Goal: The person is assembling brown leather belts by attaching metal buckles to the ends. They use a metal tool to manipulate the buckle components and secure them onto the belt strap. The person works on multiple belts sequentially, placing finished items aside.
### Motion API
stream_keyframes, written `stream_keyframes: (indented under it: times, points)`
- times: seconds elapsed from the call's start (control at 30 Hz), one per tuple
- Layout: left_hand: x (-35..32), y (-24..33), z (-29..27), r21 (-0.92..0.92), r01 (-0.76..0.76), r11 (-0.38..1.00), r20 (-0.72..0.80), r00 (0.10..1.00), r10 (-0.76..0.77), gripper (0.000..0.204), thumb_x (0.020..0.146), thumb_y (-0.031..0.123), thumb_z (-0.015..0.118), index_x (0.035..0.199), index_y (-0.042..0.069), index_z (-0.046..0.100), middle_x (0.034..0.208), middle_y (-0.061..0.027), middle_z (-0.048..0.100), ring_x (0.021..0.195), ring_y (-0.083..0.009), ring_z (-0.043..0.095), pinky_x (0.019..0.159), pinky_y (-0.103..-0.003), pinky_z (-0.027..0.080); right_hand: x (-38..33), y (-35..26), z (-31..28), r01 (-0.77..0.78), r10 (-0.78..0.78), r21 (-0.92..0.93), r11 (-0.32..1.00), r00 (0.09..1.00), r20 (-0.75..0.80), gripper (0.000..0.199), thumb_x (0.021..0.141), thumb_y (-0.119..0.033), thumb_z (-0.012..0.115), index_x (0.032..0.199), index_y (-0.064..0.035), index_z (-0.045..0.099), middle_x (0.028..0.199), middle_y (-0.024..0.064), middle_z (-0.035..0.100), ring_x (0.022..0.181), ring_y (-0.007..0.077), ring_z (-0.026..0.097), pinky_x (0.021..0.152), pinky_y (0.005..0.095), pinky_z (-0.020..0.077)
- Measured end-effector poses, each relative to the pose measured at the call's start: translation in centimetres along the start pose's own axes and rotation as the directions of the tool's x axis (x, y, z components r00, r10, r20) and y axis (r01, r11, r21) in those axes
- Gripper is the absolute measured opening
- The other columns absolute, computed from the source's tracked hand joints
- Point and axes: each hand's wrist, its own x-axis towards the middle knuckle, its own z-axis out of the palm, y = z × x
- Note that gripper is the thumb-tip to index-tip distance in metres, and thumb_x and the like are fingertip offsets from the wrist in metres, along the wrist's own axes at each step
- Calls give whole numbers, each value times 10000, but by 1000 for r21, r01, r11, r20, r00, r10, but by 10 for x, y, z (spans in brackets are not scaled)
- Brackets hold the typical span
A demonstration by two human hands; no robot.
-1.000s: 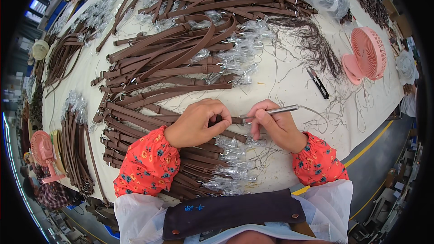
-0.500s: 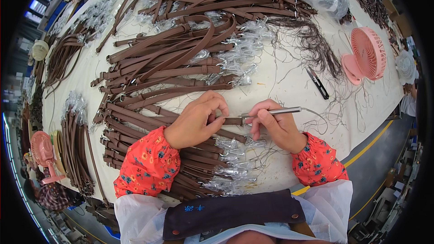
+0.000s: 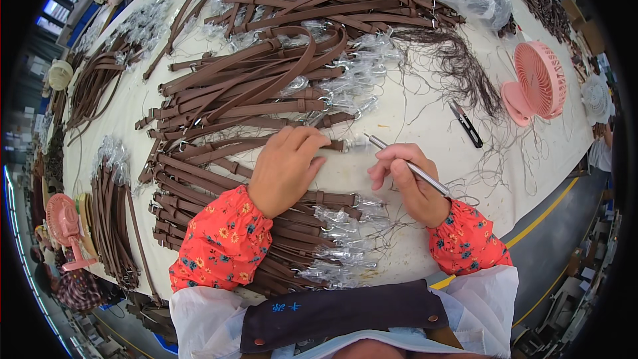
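Note:
My left hand [image 3: 284, 167] is curled over a brown strap [image 3: 336, 145], fingers bent against it and thumb lower down. The strap's end, with a metal clasp in clear plastic, sticks out past my fingertips. To the right, my right hand [image 3: 413, 185] grips a slim metal pen-shaped tool [image 3: 425, 176] with a thin cord at its rear. The tool's fine tip points up and left toward the strap's end, apart from it. Below my left hand, another strap [image 3: 324, 198] rests on the near pile of straps [image 3: 292, 240], clasps facing right.
Beyond my hands lie more brown straps [image 3: 252, 86] with plastic-wrapped clasps. Black-handled thread snips [image 3: 468, 125], a tangle of dark threads [image 3: 465, 66] and a pink fan [image 3: 535, 80] are on the right of the white-covered table. Another pink fan [image 3: 62, 219] stands at the left edge.
The strap between my hands now lies lower, on the near pile. My left hand has shifted up onto another strap, which has come nearer. The tool has tilted, tip up and left.

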Motion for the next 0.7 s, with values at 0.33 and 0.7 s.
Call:
stream_keyframes:
  times: [0.33,0.7]
  points:
    - [-3,5,1,-483,240,842,305,948,-95,304,815,26,778,1089,70,654,924,-41,577,686,-148,558,636,-300,468,0,0,2,-74,73,110,991,997,12,313,1095,-267,444,1231,-4,543,940,113,659,807,151,663,775,302,527]
    - [-6,2,9,-444,128,887,269,963,-4,128,862,30,718,988,56,716,907,-77,626,793,-261,636,701,-353,508,1,3,0,-200,180,183,962,976,120,276,1095,-248,418,1088,-10,558,704,26,605,582,89,587,756,301,561]
